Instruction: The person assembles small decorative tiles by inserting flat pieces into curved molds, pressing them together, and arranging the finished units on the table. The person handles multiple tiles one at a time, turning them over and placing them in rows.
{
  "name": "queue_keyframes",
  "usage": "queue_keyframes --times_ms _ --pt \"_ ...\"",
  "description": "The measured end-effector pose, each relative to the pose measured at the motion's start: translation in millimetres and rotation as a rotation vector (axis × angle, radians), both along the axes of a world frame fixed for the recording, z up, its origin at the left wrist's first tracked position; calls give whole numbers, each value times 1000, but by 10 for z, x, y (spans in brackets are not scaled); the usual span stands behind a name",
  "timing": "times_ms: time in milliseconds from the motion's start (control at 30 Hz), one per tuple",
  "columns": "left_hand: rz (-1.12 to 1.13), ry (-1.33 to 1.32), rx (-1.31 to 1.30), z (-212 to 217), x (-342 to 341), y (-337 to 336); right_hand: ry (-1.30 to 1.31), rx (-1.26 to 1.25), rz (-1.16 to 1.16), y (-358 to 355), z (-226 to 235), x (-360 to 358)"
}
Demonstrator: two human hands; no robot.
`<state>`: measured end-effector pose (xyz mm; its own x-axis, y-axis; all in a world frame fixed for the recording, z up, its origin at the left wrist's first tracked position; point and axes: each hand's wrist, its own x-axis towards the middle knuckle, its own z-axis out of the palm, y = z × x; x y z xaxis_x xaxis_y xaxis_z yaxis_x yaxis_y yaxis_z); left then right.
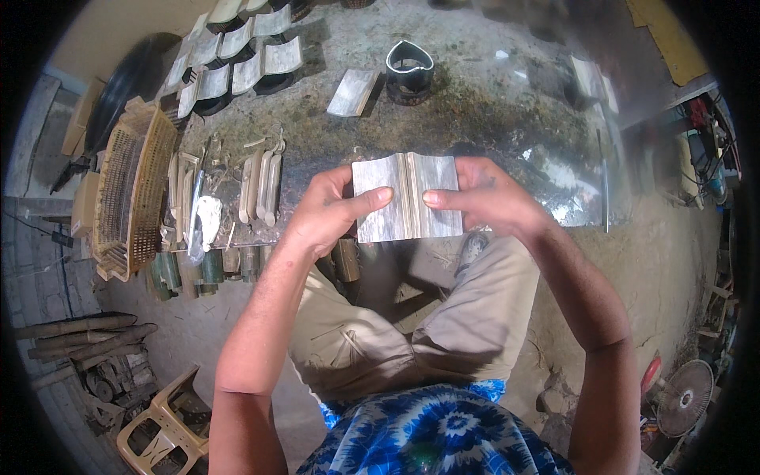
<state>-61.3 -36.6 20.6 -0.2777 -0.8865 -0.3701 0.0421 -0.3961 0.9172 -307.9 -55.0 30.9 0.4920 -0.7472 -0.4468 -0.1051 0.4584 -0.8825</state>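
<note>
Just over the near edge of the worktable (443, 131), I hold a pale grey, streaked, bamboo-like panel (381, 220) with a raised, ridged strip down its middle. My left hand (323, 207) is closed on its left side, thumb pressed flat on the face. On the opposite side my right hand (489, 196) grips it the same way, its thumb close to the central ridge. The fingers behind the panel are mostly hidden. Farther off on the table lies a similar small grey panel (353, 93), beside a dark ring-shaped stand (410, 81) with a pale, pointed rim.
Several curved grey panels (279, 57) rest on dark stands at the far left. Nearer are bundled wooden strips (261, 186) and a woven tan basket (134, 186). A plastic chair (162, 427) stands low left; a round fan (685, 398) is low right.
</note>
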Motion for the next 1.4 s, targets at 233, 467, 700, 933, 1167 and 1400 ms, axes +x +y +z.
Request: queue_keyframes --times_ms 233,467,700,933,1167,1400 --pt "-8 -10 12 18 -5 -6 -12 0 -7 3 12 4" --pt "-10 -65 22 26 -3 -14 -52 11 -6 14 43 6" --pt "-15 -70 10 68 -13 -7 -24 -5 2 -5 14 12" --pt "-15 -92 35 77 -8 -15 -30 10 6 -2 54 11" --pt "-9 -72 30 48 -4 -18 -57 43 4 2 99 34" --pt "-7 -78 12 36 -6 -9 -8 43 3 9 99 5"
